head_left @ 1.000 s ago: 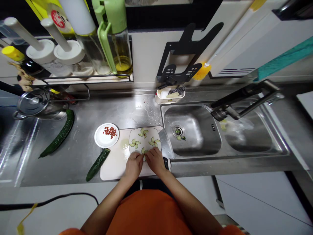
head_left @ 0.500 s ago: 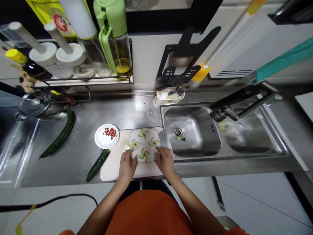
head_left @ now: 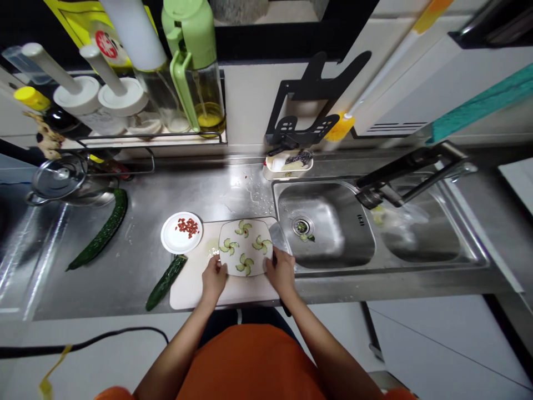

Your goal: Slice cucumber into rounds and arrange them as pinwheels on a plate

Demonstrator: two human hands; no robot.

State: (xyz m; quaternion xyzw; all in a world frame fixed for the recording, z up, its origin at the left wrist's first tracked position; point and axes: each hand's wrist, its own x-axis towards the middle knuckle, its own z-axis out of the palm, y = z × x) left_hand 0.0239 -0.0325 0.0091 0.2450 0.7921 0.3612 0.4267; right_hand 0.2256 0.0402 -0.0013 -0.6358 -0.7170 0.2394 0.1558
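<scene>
A squarish white plate [head_left: 245, 244] with several pinwheels of green cucumber slices [head_left: 245, 264], each with a red centre, is over the pale cutting board [head_left: 195, 290]. My left hand [head_left: 214, 279] pinches the plate's lower left edge, and my right hand [head_left: 282, 272] grips its lower right edge. Whether the plate touches the board I cannot tell. Under and beside my right hand lies a knife [head_left: 280, 236], its blade partly hidden by the plate. A small round white plate [head_left: 177, 240] left of the board holds red bits [head_left: 188, 226]. A cut cucumber [head_left: 165, 283] lies against the board's left side.
A longer cucumber [head_left: 100, 233] rests on the steel counter [head_left: 137, 194], near a lidded pot [head_left: 60, 176]. On the right is a double sink [head_left: 327, 222] with a black tap [head_left: 395, 175]. A rack of bottles [head_left: 158, 139] stands at the back left.
My fingers have shifted from lying at the plate's lower sides to gripping its edges, the left thumb now nearer its rim. The plate has hardly moved.
</scene>
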